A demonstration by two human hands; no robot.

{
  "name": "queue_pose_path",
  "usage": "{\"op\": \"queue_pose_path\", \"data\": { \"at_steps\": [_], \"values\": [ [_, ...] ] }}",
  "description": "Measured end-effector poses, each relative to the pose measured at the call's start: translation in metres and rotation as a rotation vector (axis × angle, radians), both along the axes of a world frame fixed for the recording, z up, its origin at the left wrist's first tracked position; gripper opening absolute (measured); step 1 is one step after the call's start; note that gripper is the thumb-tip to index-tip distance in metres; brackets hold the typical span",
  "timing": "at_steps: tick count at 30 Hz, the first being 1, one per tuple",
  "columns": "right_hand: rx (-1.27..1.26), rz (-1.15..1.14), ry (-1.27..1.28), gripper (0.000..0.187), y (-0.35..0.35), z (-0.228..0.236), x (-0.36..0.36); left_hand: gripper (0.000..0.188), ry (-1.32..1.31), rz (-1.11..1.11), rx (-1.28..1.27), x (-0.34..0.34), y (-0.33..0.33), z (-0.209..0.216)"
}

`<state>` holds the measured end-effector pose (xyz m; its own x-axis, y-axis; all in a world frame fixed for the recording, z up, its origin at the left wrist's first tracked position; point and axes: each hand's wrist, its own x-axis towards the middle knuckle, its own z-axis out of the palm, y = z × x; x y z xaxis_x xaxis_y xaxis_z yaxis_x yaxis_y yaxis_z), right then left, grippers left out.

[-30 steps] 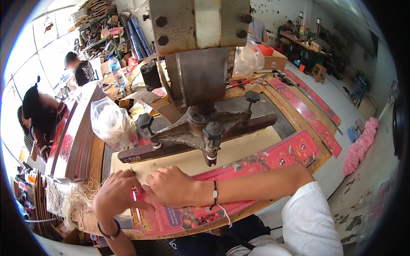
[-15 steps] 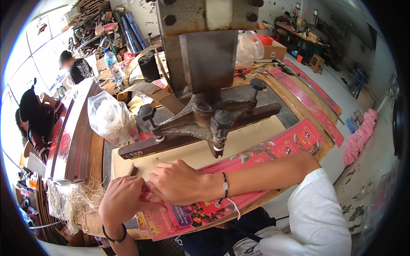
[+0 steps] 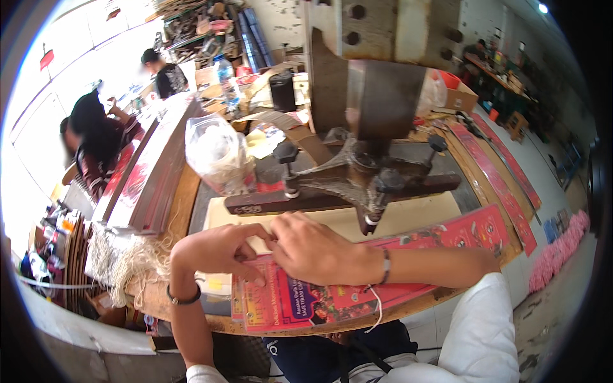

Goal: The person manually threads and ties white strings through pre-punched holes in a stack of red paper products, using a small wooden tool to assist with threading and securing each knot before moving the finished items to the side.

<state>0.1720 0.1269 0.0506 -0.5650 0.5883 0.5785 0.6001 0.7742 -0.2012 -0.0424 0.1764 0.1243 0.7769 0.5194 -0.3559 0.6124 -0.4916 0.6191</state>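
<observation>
A stack of long red printed plastic strips (image 3: 408,281) lies slantwise along the near table edge. Over its left end my left hand (image 3: 220,247) arches with bent fingers, its thumb pointing down at the strips. My right hand (image 3: 313,249) reaches across the stack from the right, fingers curled in, and its fingertips meet those of my left hand. Whatever is pinched between them is hidden. A white string (image 3: 378,305) hangs over the strips below my right wrist. Just beyond my hands, a dark metal press bar (image 3: 345,193) stands over a cream board (image 3: 325,222).
Bundled strips (image 3: 159,166) and a heap of white strings (image 3: 131,265) lie at left. Behind them are a plastic bag (image 3: 217,150), a water bottle (image 3: 227,80) and a black cylinder (image 3: 281,91). More red strips (image 3: 495,172) lie at right. Two people sit at far left.
The view has shifted, so the scene sits farther right. My left hand has lifted off the strips with its fingers more arched. My right hand stays beside it, fingertips together.
</observation>
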Motion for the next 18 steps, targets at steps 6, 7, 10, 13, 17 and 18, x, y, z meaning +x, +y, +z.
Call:
{"op": "queue_pose_path", "data": {
  "at_steps": [6, 7, 10, 13, 17, 18],
  "values": [
    [-0.551, 0.126, 0.126, 0.052, -0.016, 0.056, 0.016, 0.038, -0.06, -0.123, -0.295, 0.001, 0.019, -0.016],
    [-0.619, 0.158, 0.162, 0.054, -0.017, 0.06, 0.015, 0.048, -0.061, -0.142, -0.406, 0.001, 0.023, -0.019],
    [-0.702, 0.22, 0.225, 0.055, -0.018, 0.065, 0.013, 0.065, -0.317, -0.401, -0.294, -0.021, 0.022, -0.038],
    [-1.033, 0.085, 0.334, 0.049, -0.02, 0.087, 0.006, 0.071, -0.161, -0.325, -0.363, -0.019, 0.022, -0.029],
    [-0.868, 0.098, 0.194, 0.024, -0.015, 0.072, 0.005, 0.075, -0.122, -0.269, -0.446, -0.013, 0.031, -0.03],
    [-0.908, 0.078, 0.205, 0.021, -0.016, 0.07, 0.003, 0.076, -0.126, -0.267, -0.465, -0.013, 0.033, -0.03]
  ]
}}
